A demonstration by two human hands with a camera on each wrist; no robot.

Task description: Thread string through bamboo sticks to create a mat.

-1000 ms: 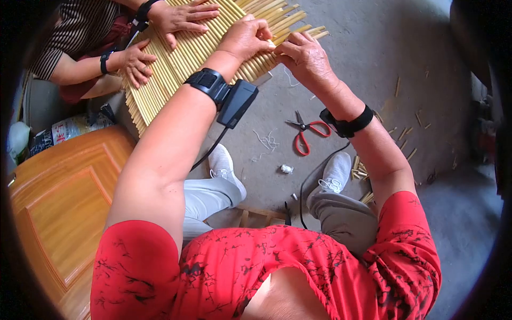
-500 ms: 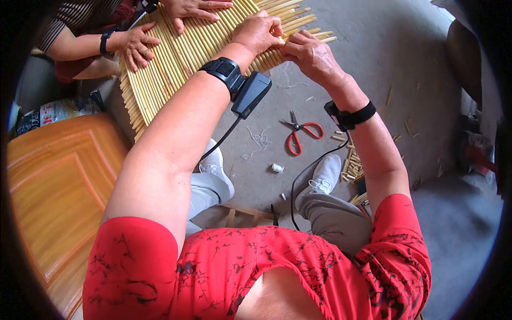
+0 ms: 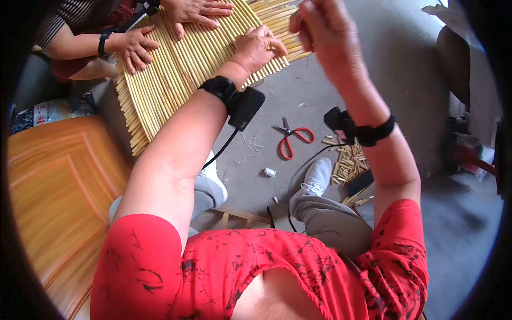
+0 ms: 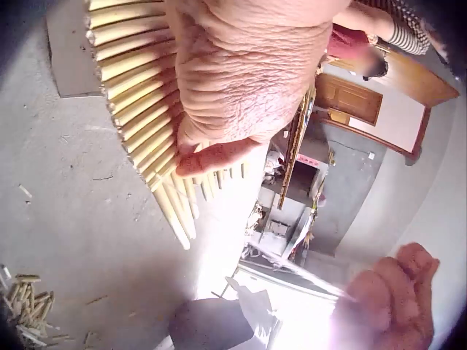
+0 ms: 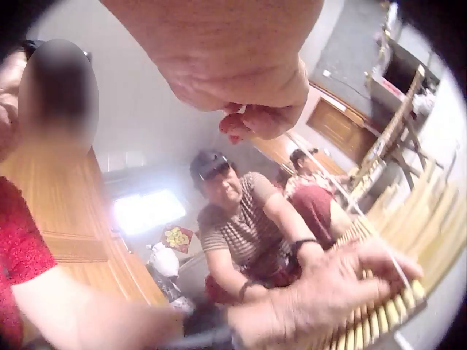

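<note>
A mat of pale yellow sticks [image 3: 181,69] laid side by side fills the upper left of the head view. My left hand [image 3: 258,50] lies over its near right edge, the thumb and fingers gripping the outermost sticks; the left wrist view shows the thumb against them. My right hand [image 3: 332,34] is raised off to the right of the mat, fingers curled. From it a taut white string [image 5: 354,204] runs down to the mat edge by my left hand in the right wrist view. The right fingers pinch this string; its end is hidden in them.
Across the mat, another person's two hands [image 3: 136,48] rest flat on the sticks. Red-handled scissors [image 3: 288,133], loose white thread [image 3: 253,144] and a small white bundle [image 3: 270,172] lie on the floor. Cut stick pieces [image 3: 349,162] are heaped by the right shoe. A wooden panel [image 3: 58,186] stands left.
My right hand has left the mat edge and swung up and away to the right, drawing the string out. My left hand stays at the edge.
</note>
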